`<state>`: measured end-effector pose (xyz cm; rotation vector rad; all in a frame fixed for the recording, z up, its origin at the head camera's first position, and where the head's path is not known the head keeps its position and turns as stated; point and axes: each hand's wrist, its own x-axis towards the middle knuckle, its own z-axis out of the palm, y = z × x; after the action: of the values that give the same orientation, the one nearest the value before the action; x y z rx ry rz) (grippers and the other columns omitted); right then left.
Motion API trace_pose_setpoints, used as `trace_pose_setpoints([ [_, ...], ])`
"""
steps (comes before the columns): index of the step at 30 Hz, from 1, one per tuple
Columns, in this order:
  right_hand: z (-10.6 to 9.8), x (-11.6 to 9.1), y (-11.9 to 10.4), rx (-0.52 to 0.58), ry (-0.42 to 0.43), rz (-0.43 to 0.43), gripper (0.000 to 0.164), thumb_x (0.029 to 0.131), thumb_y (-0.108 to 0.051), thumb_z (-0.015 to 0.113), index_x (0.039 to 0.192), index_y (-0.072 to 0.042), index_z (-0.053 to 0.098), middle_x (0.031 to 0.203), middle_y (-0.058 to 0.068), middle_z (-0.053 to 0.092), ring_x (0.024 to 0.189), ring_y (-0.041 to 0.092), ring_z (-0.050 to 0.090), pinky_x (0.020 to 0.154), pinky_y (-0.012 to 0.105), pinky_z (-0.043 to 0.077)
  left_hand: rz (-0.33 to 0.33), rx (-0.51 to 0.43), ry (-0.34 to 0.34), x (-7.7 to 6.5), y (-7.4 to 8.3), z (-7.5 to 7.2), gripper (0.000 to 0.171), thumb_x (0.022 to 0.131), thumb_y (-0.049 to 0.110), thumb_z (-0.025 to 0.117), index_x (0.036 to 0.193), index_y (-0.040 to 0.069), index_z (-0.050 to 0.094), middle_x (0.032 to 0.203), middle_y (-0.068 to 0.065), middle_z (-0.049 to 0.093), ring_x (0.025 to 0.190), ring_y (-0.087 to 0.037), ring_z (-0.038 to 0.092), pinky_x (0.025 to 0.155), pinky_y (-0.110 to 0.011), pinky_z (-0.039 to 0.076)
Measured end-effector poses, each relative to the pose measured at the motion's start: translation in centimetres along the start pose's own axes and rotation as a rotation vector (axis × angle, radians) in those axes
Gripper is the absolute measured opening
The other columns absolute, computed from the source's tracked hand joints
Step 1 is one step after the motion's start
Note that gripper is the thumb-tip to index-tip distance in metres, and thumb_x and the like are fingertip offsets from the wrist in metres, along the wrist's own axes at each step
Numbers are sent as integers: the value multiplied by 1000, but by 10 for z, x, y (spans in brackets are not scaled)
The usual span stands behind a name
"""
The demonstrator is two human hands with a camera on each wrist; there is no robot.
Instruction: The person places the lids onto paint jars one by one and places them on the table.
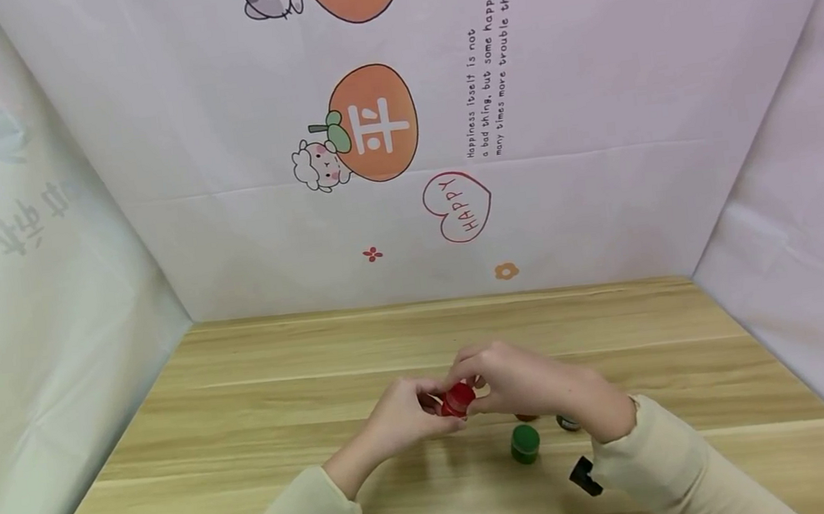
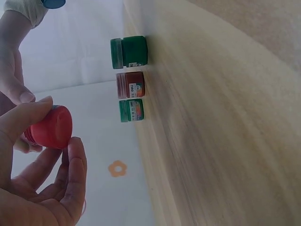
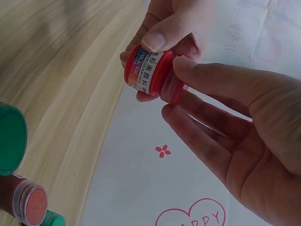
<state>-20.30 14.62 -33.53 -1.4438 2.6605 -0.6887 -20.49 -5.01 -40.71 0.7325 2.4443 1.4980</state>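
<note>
Over the table, both hands hold a small red paint jar (image 1: pixel 458 400). My left hand (image 1: pixel 399 416) grips the jar's body, with the thumb on its printed label (image 3: pixel 149 70) in the right wrist view. On the other side, my right hand (image 1: pixel 511 376) pinches the clear-sided lid (image 3: pixel 174 89) between thumb and fingertips. The lid is on the jar, which lies tilted between the hands. The left wrist view shows the jar's rounded red base (image 2: pixel 59 127) facing the camera.
Near the right forearm stand a larger green paint jar (image 1: pixel 525 443), a reddish-brown jar (image 2: pixel 135 84) and a smaller green jar (image 2: pixel 135 110), all lidded. The wooden tabletop (image 1: pixel 266 448) meets a printed white backdrop (image 1: pixel 586 188) at the back, with white sheets at both sides.
</note>
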Motion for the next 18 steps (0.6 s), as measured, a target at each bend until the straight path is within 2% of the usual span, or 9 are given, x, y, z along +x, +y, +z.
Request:
trace_pose_setpoints([
  [7, 0, -1, -1, -5, 2, 47, 25, 80, -15, 74, 104, -9, 71, 90, -5, 62, 76, 6, 57, 68, 21, 49, -6, -17, 0, 0, 4, 0, 26, 74, 23, 80, 96, 14, 72, 79, 5, 65, 71, -12, 60, 61, -25, 50],
  [12, 3, -3, -1, -62, 7, 72, 28, 82, -22, 73, 106, -10, 70, 93, -4, 62, 72, 8, 56, 63, 18, 48, -2, -14, 6, 0, 4, 0, 28, 73, 26, 80, 96, 14, 70, 78, 5, 64, 71, -13, 59, 61, -26, 50],
  [15, 4, -5, 1, -108, 14, 40, 33, 80, -22, 75, 110, -11, 68, 98, -3, 62, 76, 6, 57, 65, 17, 47, -12, -24, 12, 0, 3, 0, 29, 72, 24, 81, 95, 13, 69, 79, 5, 64, 72, -13, 59, 62, -26, 50],
  [18, 5, -7, 4, -101, 17, -17, 36, 79, -17, 76, 113, -11, 67, 101, -3, 62, 83, 5, 57, 71, 18, 49, -20, -14, 22, -1, 2, 0, 28, 71, 22, 82, 94, 13, 69, 78, 6, 63, 72, -13, 58, 62, -26, 49],
])
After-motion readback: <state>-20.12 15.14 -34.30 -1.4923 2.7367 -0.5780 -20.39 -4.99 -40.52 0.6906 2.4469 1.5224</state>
